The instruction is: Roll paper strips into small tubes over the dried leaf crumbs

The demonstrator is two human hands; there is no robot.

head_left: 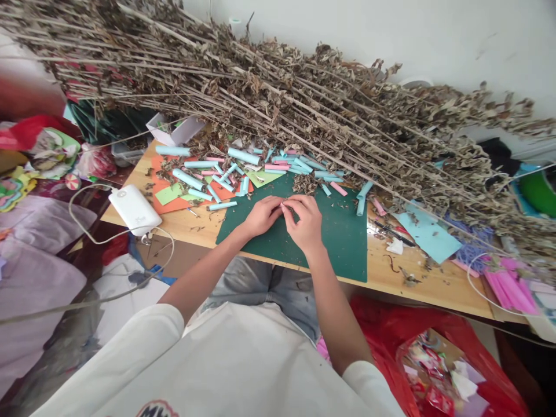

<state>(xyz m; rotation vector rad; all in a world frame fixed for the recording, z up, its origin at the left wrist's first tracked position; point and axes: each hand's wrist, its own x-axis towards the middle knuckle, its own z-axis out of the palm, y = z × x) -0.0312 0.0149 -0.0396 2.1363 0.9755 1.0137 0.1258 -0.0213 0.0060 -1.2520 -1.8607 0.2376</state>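
Left hand [262, 216] and right hand [304, 220] meet over the mat [343, 249], mid-frame.
They touch at the tips; whether anything is clamped between, I cannot tell. Rolls [243, 156] lie near, upper centre, below stalks [278, 92].

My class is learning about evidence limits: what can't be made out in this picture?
In the head view:
Anything held between the left hand and right hand: hidden by them.
Shirt print: cut off by the bottom edge.
White power bank lettering: too small.
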